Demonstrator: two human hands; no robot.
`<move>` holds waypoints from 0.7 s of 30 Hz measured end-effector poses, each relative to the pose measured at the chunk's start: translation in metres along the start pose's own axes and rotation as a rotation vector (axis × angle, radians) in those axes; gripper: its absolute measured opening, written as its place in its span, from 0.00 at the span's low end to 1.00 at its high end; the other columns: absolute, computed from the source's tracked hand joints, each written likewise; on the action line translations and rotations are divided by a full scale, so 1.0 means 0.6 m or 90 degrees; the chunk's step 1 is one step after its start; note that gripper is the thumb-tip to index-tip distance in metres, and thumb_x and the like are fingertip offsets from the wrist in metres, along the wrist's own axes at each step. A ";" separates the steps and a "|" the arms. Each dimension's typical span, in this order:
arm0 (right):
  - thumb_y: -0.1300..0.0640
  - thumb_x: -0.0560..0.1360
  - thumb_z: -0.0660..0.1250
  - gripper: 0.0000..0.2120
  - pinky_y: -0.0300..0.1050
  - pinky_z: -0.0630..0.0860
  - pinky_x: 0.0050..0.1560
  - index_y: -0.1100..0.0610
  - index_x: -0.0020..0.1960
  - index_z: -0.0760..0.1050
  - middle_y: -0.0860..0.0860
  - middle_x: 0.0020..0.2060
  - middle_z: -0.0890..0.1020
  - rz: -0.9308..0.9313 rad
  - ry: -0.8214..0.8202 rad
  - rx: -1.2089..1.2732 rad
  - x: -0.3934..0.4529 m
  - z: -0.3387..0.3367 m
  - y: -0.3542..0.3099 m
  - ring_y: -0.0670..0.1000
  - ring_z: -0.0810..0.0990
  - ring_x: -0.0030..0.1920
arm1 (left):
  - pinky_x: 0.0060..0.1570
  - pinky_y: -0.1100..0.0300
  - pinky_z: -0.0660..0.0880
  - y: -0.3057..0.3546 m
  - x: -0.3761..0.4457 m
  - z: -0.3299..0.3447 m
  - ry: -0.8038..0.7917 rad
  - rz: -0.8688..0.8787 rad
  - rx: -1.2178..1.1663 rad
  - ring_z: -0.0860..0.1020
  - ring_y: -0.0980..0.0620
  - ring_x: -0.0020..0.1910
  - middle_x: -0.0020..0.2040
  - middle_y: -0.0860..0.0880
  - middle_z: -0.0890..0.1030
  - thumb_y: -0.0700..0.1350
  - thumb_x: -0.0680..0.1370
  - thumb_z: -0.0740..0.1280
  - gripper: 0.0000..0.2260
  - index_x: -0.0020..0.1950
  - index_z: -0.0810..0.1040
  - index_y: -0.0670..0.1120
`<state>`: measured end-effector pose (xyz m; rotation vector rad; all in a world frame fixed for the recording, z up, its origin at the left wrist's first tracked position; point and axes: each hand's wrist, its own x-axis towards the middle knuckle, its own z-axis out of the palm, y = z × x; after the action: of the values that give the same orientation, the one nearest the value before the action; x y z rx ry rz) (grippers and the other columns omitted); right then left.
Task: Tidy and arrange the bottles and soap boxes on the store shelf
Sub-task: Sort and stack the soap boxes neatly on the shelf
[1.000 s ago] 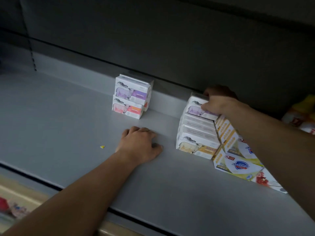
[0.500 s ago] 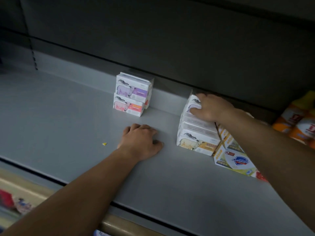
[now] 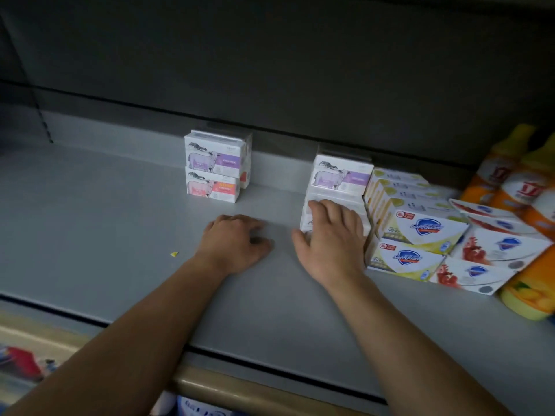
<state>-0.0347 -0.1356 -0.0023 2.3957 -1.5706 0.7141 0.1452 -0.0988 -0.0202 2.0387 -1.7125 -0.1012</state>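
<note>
Bottles [image 3: 507,187], orange with yellow tops, crowd the far right of the grey shelf [image 3: 90,223], well beyond the right hand [image 3: 330,238]. Between them and that hand sit blue-shield soap boxes [image 3: 420,232], yellow-trimmed and red-trimmed, stacked two high and skewed. The right hand lies with fingers spread against the front of a stack of white sheep-printed boxes [image 3: 341,177]; whether it grips them I cannot tell. The left hand [image 3: 237,244] rests on bare shelf, fingers curled loosely, holding nothing. Beyond it stands a two-box stack [image 3: 214,166], purple over pink. A yellow scrap [image 3: 174,254] lies to its left.
</note>
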 end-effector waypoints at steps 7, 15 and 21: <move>0.42 0.75 0.60 0.26 0.52 0.55 0.73 0.54 0.68 0.71 0.50 0.64 0.74 0.010 0.032 0.035 0.000 0.007 0.006 0.57 0.68 0.65 | 0.54 0.65 0.68 0.006 -0.006 -0.013 0.095 -0.002 -0.098 0.78 0.49 0.58 0.59 0.52 0.82 0.52 0.74 0.70 0.15 0.60 0.80 0.53; 0.41 0.74 0.58 0.24 0.50 0.55 0.71 0.53 0.64 0.73 0.50 0.60 0.74 0.014 0.034 0.079 0.004 0.006 0.009 0.56 0.68 0.64 | 0.58 0.56 0.73 0.009 0.070 -0.066 0.272 -0.050 -0.136 0.77 0.44 0.58 0.62 0.45 0.77 0.51 0.74 0.71 0.18 0.63 0.78 0.48; 0.40 0.74 0.59 0.23 0.51 0.56 0.70 0.53 0.63 0.73 0.49 0.60 0.74 0.012 0.034 0.088 0.006 0.006 0.009 0.56 0.67 0.64 | 0.68 0.51 0.68 -0.034 0.140 -0.094 0.342 -0.235 -0.247 0.70 0.43 0.66 0.70 0.43 0.64 0.56 0.69 0.75 0.38 0.73 0.63 0.45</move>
<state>-0.0377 -0.1420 -0.0043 2.4376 -1.5726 0.9117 0.2018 -0.1590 0.0422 1.8437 -0.9057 -0.0009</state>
